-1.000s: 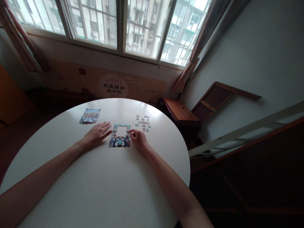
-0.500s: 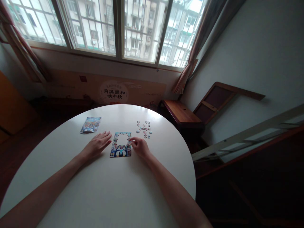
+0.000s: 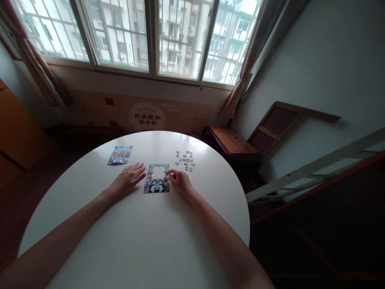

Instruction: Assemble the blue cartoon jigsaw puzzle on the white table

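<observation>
A partly assembled jigsaw puzzle [image 3: 157,188] lies on the white table, with a blue cartoon face along its lower part and a gap showing white in its upper middle. My left hand [image 3: 131,176] rests flat just left of it, fingers stretched out. At the puzzle's right edge is my right hand [image 3: 179,181], thumb and index finger pinched together. Whatever may be between those fingertips is too small to make out. Several loose puzzle pieces [image 3: 186,160] are scattered beyond my right hand.
A printed packet [image 3: 120,155] lies at the far left of the round table [image 3: 144,237]. Past the table's right rim stands a wooden bench [image 3: 233,140]. Barred windows [image 3: 180,40] and curtains [image 3: 233,102] are behind the table.
The whole view has shifted slightly, so the table's things appear a little higher and further right. Both hands keep nearly the same places beside the puzzle, the right still pinched at its edge.
</observation>
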### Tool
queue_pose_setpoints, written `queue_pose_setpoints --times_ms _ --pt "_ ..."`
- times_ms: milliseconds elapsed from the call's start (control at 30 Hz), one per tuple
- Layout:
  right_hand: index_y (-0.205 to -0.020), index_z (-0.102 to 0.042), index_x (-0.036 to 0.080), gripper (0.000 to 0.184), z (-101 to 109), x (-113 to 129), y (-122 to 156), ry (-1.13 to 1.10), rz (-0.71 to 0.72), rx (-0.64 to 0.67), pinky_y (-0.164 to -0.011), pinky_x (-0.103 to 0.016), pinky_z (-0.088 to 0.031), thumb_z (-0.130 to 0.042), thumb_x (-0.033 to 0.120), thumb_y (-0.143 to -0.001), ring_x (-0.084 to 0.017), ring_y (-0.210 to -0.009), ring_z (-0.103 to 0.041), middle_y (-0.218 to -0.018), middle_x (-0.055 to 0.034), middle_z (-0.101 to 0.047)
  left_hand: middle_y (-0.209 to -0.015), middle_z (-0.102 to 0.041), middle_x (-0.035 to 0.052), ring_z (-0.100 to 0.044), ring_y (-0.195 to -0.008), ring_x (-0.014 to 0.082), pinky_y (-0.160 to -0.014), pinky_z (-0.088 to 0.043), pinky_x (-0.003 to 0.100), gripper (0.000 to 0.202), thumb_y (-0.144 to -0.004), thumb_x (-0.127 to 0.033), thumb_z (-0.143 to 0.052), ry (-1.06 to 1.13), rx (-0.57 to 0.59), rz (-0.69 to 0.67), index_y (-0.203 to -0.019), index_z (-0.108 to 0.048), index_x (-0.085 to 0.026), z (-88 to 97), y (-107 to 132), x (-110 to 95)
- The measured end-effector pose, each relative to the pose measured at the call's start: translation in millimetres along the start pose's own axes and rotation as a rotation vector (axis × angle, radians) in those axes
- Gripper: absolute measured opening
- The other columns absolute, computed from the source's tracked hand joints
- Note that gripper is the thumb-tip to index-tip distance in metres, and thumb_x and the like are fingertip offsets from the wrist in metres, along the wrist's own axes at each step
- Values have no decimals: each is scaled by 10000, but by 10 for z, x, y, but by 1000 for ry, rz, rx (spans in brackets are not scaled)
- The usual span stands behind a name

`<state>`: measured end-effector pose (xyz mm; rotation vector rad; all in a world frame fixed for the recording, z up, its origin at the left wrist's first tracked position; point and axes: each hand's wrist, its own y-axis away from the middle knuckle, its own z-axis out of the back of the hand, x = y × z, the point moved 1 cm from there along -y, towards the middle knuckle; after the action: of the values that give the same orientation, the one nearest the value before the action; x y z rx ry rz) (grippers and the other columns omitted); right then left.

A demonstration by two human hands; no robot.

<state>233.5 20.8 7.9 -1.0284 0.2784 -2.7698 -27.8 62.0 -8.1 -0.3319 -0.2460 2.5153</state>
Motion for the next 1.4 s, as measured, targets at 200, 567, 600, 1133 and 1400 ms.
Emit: queue_pose_setpoints --times_ms 200,567,600,1133,1400 --pt "-958 -748 270 264 -6 6 9 32 -5 6 -607 -213 -334 -539 214 -807 -114 -554 -495 -579 36 -612 -1433 -479 135 -397 -1358 286 -1114 -327 474 617 -952 -583 -271 4 -24 -30 -1325 -540 -171 -22 -13 4" --pt "-994 -740 282 289 -34 -26 -16 38 -5 -9 -599 -217 -320 -527 210 -814 -112 -541 -487 -596 33 -618 -1560 -268 78 -183 -1451 310 -1168 -183 513 778 -874 -622 -456 55 156 -230 -1517 -214 -257 146 -69 -147" --pt "-1007 -736 283 295 -33 -24 -15 37 -7 -11 -598 -215 -320 -525 208 -814 -111 -538 -485 -594 34 -614 -1565 -256 77 -173 -1453 313 -1168 -166 522 795 -869 -633 -454 48 180 -234 -1520 -198 -258 146 -81 -149" --pt "-1091 -696 258 363 -37 -14 0 -23 27 -21 -560 -212 -293 -488 176 -805 -98 -493 -414 -520 60 -491 -1590 -163 100 -154 -1456 318 -1183 -76 530 908 -828 -677 -484 48 145 -261 -1533 -114 -241 107 -67 -120" --pt "-1047 -697 154 348 446 -564 -509 -169 98 -386 -522 -222 -309 -431 271 -856 -96 -442 -345 -483 70 -388 -1591 -169 83 -131 -1462 314 -1179 -39 559 862 -832 -691 -466 32 158 -242 -1521 -176 -260 124 -50 -159"
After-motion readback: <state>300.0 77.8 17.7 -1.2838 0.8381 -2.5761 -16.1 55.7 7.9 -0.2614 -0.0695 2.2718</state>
